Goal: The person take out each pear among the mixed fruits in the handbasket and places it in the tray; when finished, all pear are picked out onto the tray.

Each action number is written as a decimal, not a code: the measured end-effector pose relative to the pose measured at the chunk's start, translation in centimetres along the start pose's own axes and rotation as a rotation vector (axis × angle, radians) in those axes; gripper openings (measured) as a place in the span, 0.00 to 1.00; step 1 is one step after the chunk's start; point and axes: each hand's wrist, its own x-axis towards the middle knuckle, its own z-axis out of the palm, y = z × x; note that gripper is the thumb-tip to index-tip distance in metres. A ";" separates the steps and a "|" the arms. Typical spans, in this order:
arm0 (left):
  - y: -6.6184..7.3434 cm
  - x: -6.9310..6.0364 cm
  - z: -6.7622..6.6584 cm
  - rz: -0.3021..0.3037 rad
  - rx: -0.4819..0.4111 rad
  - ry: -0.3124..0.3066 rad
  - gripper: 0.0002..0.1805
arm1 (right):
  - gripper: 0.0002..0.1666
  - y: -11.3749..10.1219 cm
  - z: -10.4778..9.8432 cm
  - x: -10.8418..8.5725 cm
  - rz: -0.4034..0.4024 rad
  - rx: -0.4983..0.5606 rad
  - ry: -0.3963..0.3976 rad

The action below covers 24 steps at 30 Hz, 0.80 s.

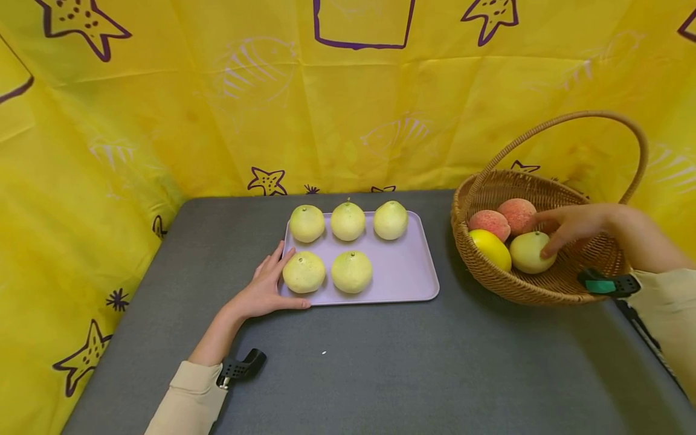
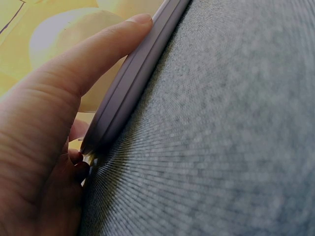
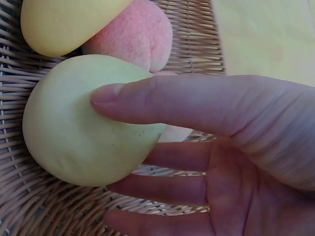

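Several pale yellow-green pomelos (image 1: 351,272) stand in two rows on a lilac tray (image 1: 405,272). My left hand (image 1: 266,289) rests at the tray's front left corner, thumb along the front rim and fingers spread along the left side. In the left wrist view the thumb (image 2: 106,49) touches the tray's rim (image 2: 125,93). My right hand (image 1: 579,225) reaches into a wicker basket (image 1: 492,281) and holds another pomelo (image 1: 527,254). The right wrist view shows the thumb across this pomelo (image 3: 74,132), with the other fingers at its far side, partly hidden.
Beside the held pomelo in the basket lie two pink peaches (image 1: 490,225) and a smooth yellow fruit (image 1: 491,249). The basket's tall handle (image 1: 587,115) arches above them. A yellow patterned cloth (image 1: 348,121) hangs behind the grey tabletop (image 1: 380,362).
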 end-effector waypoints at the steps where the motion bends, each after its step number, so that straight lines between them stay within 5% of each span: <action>1: 0.0 0.0 0.0 0.000 0.001 0.000 0.67 | 0.39 0.1 0.0 0.1 -0.015 -0.008 -0.012; 4: -0.1 0.0 0.0 0.001 -0.003 -0.001 0.67 | 0.45 0.3 0.2 0.4 -0.037 -0.003 -0.053; 12: -0.1 -0.1 0.2 0.005 -0.004 0.002 0.68 | 0.47 0.1 0.5 1.2 0.062 0.096 -0.148; 24: -0.1 0.0 0.0 0.001 0.005 0.005 0.67 | 0.38 -0.2 0.1 1.1 -0.073 -0.088 -0.128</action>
